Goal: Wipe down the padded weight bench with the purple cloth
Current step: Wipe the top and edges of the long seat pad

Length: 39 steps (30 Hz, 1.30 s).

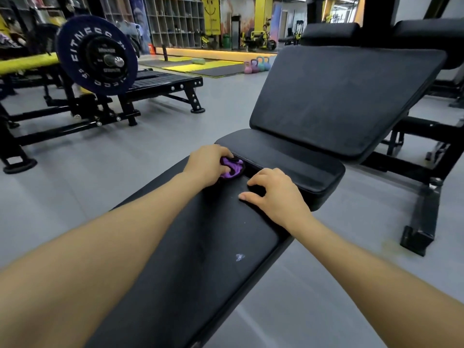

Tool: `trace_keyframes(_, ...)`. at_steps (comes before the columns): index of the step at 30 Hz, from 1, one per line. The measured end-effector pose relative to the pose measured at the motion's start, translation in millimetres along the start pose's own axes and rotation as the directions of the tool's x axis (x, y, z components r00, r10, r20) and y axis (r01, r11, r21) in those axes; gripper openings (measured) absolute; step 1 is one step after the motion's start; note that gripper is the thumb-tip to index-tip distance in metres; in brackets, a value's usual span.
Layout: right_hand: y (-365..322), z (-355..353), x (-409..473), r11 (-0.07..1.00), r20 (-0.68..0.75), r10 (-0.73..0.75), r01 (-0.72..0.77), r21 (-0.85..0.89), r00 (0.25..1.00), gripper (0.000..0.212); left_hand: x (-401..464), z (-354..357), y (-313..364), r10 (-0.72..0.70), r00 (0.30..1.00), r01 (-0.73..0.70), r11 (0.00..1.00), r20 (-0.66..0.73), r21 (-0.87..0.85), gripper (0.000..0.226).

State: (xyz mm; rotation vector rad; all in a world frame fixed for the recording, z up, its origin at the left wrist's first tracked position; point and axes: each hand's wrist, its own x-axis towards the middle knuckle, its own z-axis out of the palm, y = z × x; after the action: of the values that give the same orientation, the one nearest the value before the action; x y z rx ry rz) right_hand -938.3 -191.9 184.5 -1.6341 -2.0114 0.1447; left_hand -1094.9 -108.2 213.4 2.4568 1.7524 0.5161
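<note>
Grey gym flooring spreads under a black padded weight bench that runs away from the camera, with a short seat pad across its far end and a tilted back pad rising beyond that. Against the far wall stands a grid of cubby shelves; a few small items sit in some of the compartments, too small to tell what they are. To the left, a dark weight plate hangs on a bar over a black rack, and a row of coloured kettlebells stands on the floor near yellow and grey mats.

Both bare forearms reach forward over the long pad. The left hand lies knuckles up with its fingers curled round the bunched purple cloth, holding it down on the bench right at the gap before the seat pad. The right hand rests just beside it, apart from the cloth, palm down; its bent fingertips and outstretched thumb press on the padding, grasping nothing. A small pale scuff marks the pad nearer the camera.
</note>
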Motion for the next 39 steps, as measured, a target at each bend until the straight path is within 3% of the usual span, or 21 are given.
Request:
trace_keyframes(8,-1,-2,0,1.0,-0.012,-0.001,0.002,0.022,1.0,0.042,-35,-5,11,0.003,1.0,-0.002,0.999,0.008,-0.041,0.039)
trace_keyframes(16,20,-19,-31,0.988,-0.021,-0.049,0.052,0.143,0.999,0.026,-78,-3,38,-0.05,0.998,0.047,0.995,-0.032,-0.086,0.036)
trace_keyframes(23,33,-30,-31,0.983,0.038,-0.086,0.078,0.169,0.996,0.032,-21,9,69,-0.175,0.984,0.176,0.984,-0.013,0.021,0.038)
trace_keyframes(31,51,-47,-33,0.976,0.161,-0.081,0.046,0.212,0.984,0.047,-85,1,76,-0.105,0.994,0.105,0.994,0.01,-0.007,0.037)
trace_keyframes(39,58,-53,-36,0.95,0.232,-0.018,-0.056,0.308,0.972,0.055,-41,17,105,-0.2,0.976,0.211,0.967,-0.089,0.139,0.037)
